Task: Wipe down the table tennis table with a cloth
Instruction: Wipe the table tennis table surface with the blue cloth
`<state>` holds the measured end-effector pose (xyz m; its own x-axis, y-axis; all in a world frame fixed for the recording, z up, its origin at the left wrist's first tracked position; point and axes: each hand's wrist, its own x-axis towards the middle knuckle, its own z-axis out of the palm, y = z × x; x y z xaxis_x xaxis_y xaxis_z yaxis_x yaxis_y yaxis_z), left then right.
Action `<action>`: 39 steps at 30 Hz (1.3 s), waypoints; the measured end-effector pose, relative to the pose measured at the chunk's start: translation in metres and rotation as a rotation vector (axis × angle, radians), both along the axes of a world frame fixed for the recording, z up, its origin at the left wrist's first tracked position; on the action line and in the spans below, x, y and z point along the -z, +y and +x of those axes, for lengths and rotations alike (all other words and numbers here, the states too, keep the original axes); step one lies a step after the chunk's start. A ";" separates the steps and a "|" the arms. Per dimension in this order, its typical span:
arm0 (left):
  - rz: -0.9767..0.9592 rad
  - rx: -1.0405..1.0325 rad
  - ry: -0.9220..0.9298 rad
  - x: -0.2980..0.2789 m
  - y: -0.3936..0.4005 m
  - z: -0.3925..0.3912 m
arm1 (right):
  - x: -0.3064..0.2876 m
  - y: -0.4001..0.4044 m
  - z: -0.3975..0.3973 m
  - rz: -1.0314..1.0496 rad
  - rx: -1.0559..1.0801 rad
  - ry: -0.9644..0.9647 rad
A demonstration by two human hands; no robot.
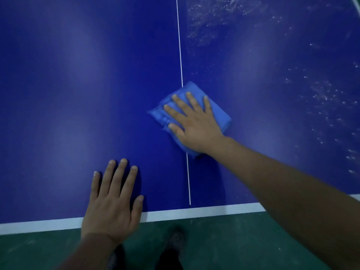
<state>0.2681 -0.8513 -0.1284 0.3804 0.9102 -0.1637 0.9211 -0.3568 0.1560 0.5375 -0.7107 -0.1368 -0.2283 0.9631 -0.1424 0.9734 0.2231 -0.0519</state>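
My right hand (196,123) lies flat, fingers straight and spread, pressing the folded blue cloth (218,114) onto the desk (78,94); no grip clamped, just palm weight, likely so the whole pad drags evenly. Cloth sits across the white centre line (180,51), near the white end edge (194,211). Left hand (113,201) rests flat and spread at that edge, holding nothing (a brace, I judge). Wet streaks and droplets (224,20) glisten on the right half. No brand, label or writing readable; only 2 white lines.
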 end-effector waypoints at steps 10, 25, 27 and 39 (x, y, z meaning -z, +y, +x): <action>0.004 0.019 -0.003 0.006 -0.001 -0.003 | 0.005 0.037 -0.052 0.054 0.305 0.047; -0.027 0.019 0.002 0.003 0.001 -0.003 | -0.002 0.087 0.044 0.054 0.507 0.008; -0.003 0.014 -0.009 0.004 0.000 -0.002 | 0.006 0.076 -0.001 0.021 0.154 0.012; 0.015 -0.005 0.003 0.001 0.000 0.001 | -0.004 -0.016 0.149 0.087 0.549 -0.015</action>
